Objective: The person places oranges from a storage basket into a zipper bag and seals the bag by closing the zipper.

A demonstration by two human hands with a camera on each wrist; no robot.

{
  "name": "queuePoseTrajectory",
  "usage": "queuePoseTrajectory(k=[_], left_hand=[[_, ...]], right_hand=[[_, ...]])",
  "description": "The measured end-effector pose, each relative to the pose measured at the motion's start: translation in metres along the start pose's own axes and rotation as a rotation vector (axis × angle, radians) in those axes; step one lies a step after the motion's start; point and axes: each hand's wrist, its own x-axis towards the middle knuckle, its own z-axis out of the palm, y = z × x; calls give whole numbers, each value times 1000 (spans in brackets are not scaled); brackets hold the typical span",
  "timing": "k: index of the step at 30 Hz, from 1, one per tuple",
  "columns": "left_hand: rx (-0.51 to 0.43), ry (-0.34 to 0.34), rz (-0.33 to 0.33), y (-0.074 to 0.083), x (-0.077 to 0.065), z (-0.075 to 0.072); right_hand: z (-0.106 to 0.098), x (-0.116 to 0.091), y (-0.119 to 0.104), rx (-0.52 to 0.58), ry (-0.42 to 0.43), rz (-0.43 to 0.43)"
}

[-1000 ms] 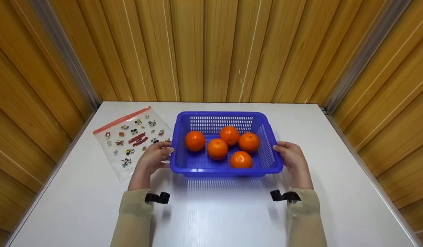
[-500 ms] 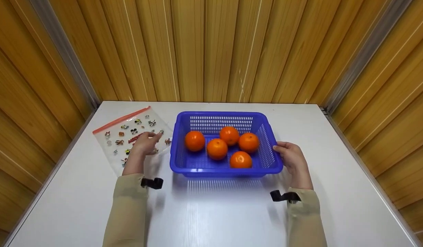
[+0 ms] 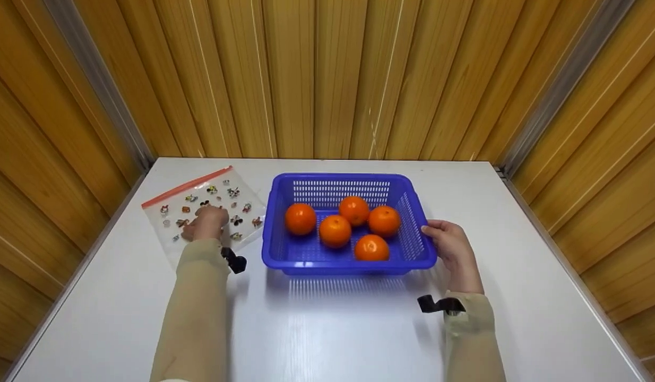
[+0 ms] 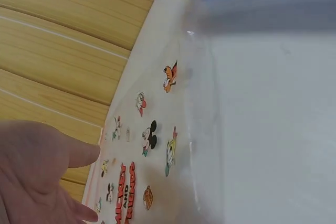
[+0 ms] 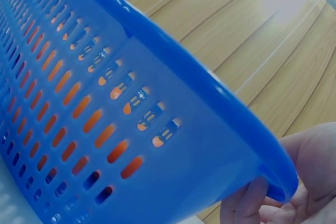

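A blue plastic basket (image 3: 348,268) with slotted sides stands mid-table in the head view. Inside it lie several oranges (image 3: 335,231). My right hand (image 3: 448,241) holds the basket's right rim, thumb on top and fingers curled beneath, as the right wrist view shows close up. To the left, a clear zip bag (image 3: 242,183) with a red seal and cartoon prints lies flat. Over its middle hovers my left hand (image 3: 208,222), with nothing in its grasp. Thumb and a finger stand apart in the left wrist view; the other fingers are out of frame.
The white table (image 3: 327,329) carries both basket and bag. Wood-patterned panels (image 3: 317,79) rise behind it and along both sides. The bag's right corner reaches close to the basket's left wall.
My left hand has let go of the basket's left rim and moved left over the bag. The right hand keeps its hold; basket and oranges have stayed in place.
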Motion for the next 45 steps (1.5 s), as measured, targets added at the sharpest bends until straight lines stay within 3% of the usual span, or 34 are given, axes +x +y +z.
queuePoseTrajectory(k=[7,14,18,27,34,39,45], left_hand=[[70,109,47,-12,7,7],[-2,177,19,-31,14,16],[84,190,52,-39,21,18],[223,90,113,-40,13,1],[405,-27,238,-41,2,-18],[511,-85,310,-44,2,-28],[509,-101,335,-49,-5,-33]], right_hand=[[0,2,-1,-28,8,1],[1,1,1,-3,-12,3],[1,-1,1,3,-18,-2],[-1,-1,3,7,-26,-17],[-1,0,2,0,-19,-18],[-2,2,2,1,-20,-14],[-3,2,3,17,-28,-7]])
